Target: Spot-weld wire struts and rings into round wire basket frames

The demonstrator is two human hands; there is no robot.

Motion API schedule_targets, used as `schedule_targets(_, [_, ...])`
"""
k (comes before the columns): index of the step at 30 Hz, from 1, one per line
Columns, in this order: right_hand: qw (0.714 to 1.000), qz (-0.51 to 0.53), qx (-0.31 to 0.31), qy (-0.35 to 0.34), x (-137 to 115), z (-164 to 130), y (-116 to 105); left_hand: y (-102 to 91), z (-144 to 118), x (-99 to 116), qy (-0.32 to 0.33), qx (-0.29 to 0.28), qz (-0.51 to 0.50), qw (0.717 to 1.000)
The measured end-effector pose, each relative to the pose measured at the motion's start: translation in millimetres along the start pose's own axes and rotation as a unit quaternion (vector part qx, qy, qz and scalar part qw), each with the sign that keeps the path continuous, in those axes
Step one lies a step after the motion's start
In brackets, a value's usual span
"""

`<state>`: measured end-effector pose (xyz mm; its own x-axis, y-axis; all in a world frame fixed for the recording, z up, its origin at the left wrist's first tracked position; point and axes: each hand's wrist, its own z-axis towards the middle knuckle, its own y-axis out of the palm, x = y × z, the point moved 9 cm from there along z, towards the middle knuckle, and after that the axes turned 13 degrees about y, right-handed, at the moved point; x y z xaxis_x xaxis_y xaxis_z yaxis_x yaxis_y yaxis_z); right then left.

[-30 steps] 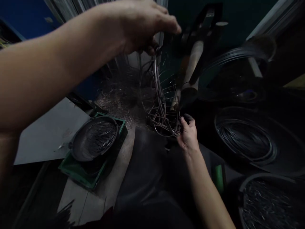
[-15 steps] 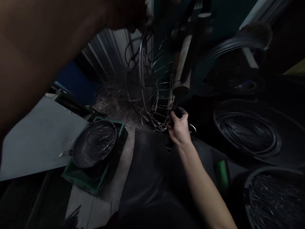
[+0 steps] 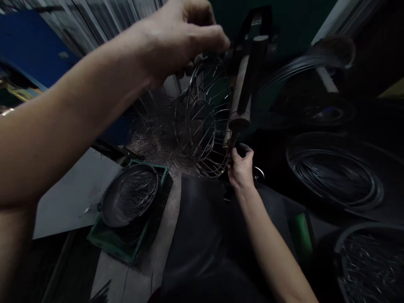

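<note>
Turned since the frame half a second ago: the round wire basket (image 3: 214, 134), its rings now facing you more squarely, your left forearm lower in view. Basket stands on edge in mid-air, between your hands, just beside the machine's cylindrical arm (image 3: 239, 90).

Left hand (image 3: 189, 40): thumb extended, other fingers curled onto the top of the rim; fingertips partly hidden, though it appears gripped. Right hand (image 3: 241, 168): thumb and forefinger partly closed at the lower right edge; whether they pinch wire, cannot tell.

Handling (judged): light, stiff around the rings, springier along the thin spokes, which may bend; smooth metal could slip. Best hold: the rings, near spoke joints.

Outward: black pan of cut wires (image 3: 111, 212) on a green crate (image 3: 107, 242), left; wire coil (image 3: 334, 185), right.
</note>
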<state>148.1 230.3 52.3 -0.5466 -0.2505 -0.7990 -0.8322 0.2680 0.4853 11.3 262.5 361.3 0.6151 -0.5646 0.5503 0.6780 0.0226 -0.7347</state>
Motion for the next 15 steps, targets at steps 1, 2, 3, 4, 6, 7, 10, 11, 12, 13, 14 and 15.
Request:
schedule_targets(1, [1.0, 0.008, -0.004, 0.008, 1.4, 1.1, 0.1, -1.3, -1.7, -0.9, -0.001, 0.01, -0.008, 1.0])
schedule_targets(2, [1.0, 0.017, -0.008, 0.015, 2.9, 1.8, 0.2, -2.4, -3.9, -1.5, 0.0, 0.018, -0.015, 1.0])
schedule_targets(3, [0.999, 0.025, -0.01, 0.022, 4.3, 2.3, -0.2, -3.4, -6.4, -1.9, 0.0, 0.024, -0.018, 1.0])
schedule_targets(4, [0.999, 0.03, -0.01, 0.027, 5.5, 2.3, -0.7, -4.2, -8.9, -2.1, 0.001, 0.027, -0.016, 1.0])
schedule_targets(6, [0.999, 0.034, -0.008, 0.03, 6.2, 1.4, -2.0, -5.2, -13.4, -2.1, 0.0, 0.026, 0.002, 1.0])
schedule_targets(7, [0.999, 0.033, -0.009, 0.028, 5.5, 0.4, -2.6, -6.0, -15.7, -2.9, -0.005, 0.028, 0.012, 1.0])
schedule_targets(10, [0.999, 0.022, -0.028, 0.02, 1.1, -3.2, -1.8, -8.5, -21.7, -5.2, -0.015, 0.042, 0.008, 0.999])
schedule_targets(11, [0.999, 0.016, -0.035, 0.018, -0.7, -4.1, -1.3, -8.9, -23.2, -5.2, -0.012, 0.046, -0.001, 0.999])
schedule_targets(12, [0.999, 0.007, -0.041, 0.017, -2.5, -4.8, -0.9, -9.2, -24.4, -5.0, -0.006, 0.05, -0.01, 0.999])
schedule_targets(13, [0.999, -0.003, -0.043, 0.015, -4.3, -5.0, -0.8, -9.8, -25.0, -4.5, 0.002, 0.055, -0.016, 0.998])
schedule_targets(14, [0.999, -0.012, -0.043, 0.013, -5.9, -4.9, -0.9, -10.6, -24.8, -4.0, 0.009, 0.06, -0.019, 0.998])
schedule_targets(15, [0.999, -0.021, -0.041, 0.012, -7.3, -4.3, -1.1, -10.9, -23.6, -4.1, 0.013, 0.064, -0.019, 0.998])
